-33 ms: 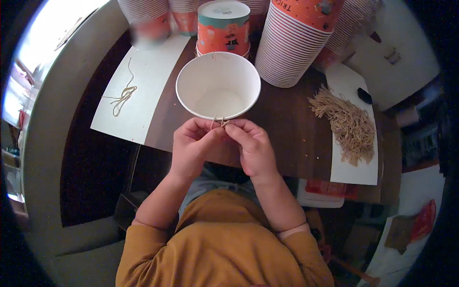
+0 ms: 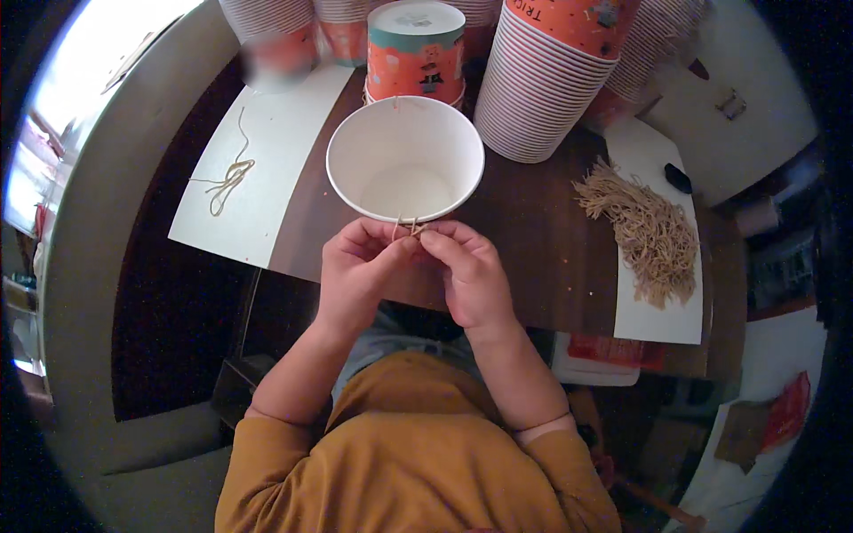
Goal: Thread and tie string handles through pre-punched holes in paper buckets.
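Note:
A paper bucket (image 2: 404, 142), white inside, stands in front of me with its mouth tilted my way. At its near rim, my left hand (image 2: 354, 275) pinches a thin tan string (image 2: 415, 227) between thumb and fingers. My right hand (image 2: 477, 274) pinches the same string close beside it, and the thumbs almost meet. Short ends of string stick up between the fingertips against the rim. A small reddish strand shows at the far rim. How the string passes through or round the bucket wall is hidden by my fingers.
Behind the bucket stand an upside-down orange printed bucket (image 2: 415, 67) and a tall tilted stack of buckets (image 2: 542, 98). On the right, a bundle of tan strings (image 2: 649, 235) and a small black object (image 2: 677, 178) lie on white board. Loose string (image 2: 233, 182) rests on the left white sheet (image 2: 267, 186).

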{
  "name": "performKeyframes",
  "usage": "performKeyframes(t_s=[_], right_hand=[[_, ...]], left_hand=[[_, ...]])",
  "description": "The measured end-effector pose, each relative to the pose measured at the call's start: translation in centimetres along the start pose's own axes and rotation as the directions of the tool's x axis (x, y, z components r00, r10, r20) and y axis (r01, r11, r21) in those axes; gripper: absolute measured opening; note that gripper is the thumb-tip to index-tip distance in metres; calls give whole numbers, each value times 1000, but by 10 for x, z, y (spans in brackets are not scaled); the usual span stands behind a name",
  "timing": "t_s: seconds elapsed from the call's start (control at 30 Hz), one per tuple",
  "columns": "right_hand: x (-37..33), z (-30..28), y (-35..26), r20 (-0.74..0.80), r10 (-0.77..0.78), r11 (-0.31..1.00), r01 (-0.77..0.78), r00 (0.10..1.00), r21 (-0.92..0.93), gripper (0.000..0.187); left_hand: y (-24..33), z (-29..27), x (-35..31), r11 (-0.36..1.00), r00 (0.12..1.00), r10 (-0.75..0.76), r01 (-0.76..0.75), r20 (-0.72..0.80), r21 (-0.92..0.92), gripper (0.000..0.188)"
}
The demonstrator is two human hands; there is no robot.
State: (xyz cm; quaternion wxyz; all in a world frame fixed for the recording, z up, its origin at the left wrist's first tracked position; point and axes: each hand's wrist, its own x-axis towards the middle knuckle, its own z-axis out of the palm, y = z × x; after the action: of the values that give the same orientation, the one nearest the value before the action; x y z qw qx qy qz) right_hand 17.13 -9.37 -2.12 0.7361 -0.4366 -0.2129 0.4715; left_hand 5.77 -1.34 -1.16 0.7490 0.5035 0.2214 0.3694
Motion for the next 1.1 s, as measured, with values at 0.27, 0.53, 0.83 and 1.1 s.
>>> performKeyframes(t_s=[0.27, 0.53, 0.83, 1.1], right_hand=[[3, -4, 7, 10, -44, 995, 43, 999, 87, 12], [2, -2, 0, 13, -84, 995, 84, 996, -49, 9], [3, -7, 6, 32, -192, 935, 193, 981, -297, 9], [2, -8, 3, 51, -193, 960, 199, 980, -195, 8]], left_hand=[[-3, 6, -3, 941, 967, 244, -218, -72, 258, 10], [-9, 8, -2, 872, 932, 354, -298, -80, 388, 11], [6, 7, -3, 971, 985, 172, -164, -32, 177, 11], [0, 5, -3, 976, 980, 193, -187, -42, 115, 9]])
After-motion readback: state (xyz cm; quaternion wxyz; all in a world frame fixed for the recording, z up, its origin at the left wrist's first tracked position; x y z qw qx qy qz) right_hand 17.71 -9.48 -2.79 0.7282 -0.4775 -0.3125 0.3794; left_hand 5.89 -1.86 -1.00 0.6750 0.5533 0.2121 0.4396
